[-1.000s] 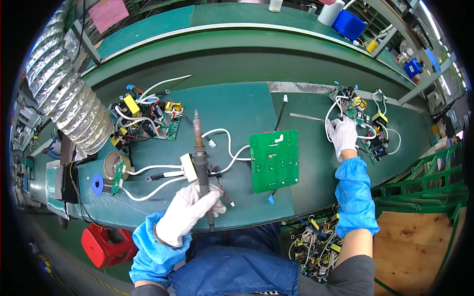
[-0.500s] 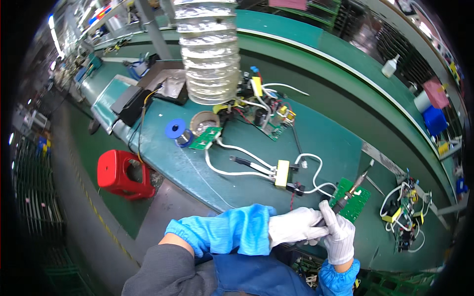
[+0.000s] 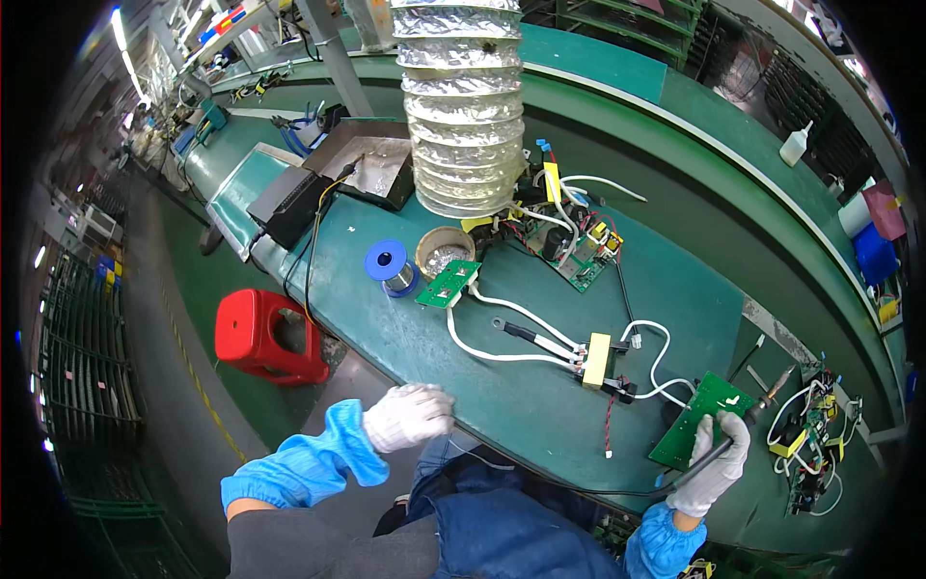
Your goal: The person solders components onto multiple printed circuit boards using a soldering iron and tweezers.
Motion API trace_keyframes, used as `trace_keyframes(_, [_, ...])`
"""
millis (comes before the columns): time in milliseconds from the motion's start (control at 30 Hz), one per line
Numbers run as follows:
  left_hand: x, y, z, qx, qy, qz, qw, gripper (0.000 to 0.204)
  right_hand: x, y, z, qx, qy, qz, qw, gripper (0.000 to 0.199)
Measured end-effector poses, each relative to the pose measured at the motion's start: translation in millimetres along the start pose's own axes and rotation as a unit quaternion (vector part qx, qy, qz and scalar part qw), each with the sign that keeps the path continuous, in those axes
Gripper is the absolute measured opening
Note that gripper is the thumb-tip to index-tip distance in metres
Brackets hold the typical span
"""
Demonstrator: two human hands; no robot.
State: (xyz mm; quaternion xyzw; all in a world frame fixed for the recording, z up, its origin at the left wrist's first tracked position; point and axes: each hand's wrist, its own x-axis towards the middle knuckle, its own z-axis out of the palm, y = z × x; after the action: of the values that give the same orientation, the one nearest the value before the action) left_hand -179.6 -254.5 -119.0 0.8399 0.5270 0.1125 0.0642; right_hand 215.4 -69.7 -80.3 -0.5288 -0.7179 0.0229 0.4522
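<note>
My left hand [image 3: 410,417], in a white glove, is by the front edge of the bench with its fingers curled. Whether anything is in them is hidden. A thin pale strand [image 3: 479,456] loops just below it. My gloved right hand [image 3: 714,473] grips a soldering iron [image 3: 757,409], its metal tip pointing up and to the right. The same hand's fingers overlap a green circuit board [image 3: 687,436]. White wires run from that board to a yellow-wrapped transformer [image 3: 597,360], then on to a smaller green board [image 3: 449,285].
A blue solder spool [image 3: 390,266] stands beside a round tub [image 3: 446,253]. Behind hangs a silver duct [image 3: 461,106]. Wired assemblies lie at the back [image 3: 579,246] and far right [image 3: 820,425]. A red stool [image 3: 270,335] stands on the floor at left.
My left hand has moved away from the right hand, leftward to the bench edge. My right hand still holds the soldering iron and has shifted right and down. The whole view has shifted too.
</note>
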Motion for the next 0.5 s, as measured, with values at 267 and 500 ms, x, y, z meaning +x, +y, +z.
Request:
trace_keyframes(267, [-12.4, -128.8, -158.8, -0.175, 0.413, -0.285, 0.847, 0.042, -13.8, 9.6, 3.3, 0.197, 0.084, 0.129, 0.968, 0.017])
trace_keyframes(500, [58.4, -197.3, -295.5, -0.053, 0.561, -0.23, 0.794, 0.051, -15.3, 4.2, 11.5, 0.419, 0.151, 0.291, 0.847, 0.023])
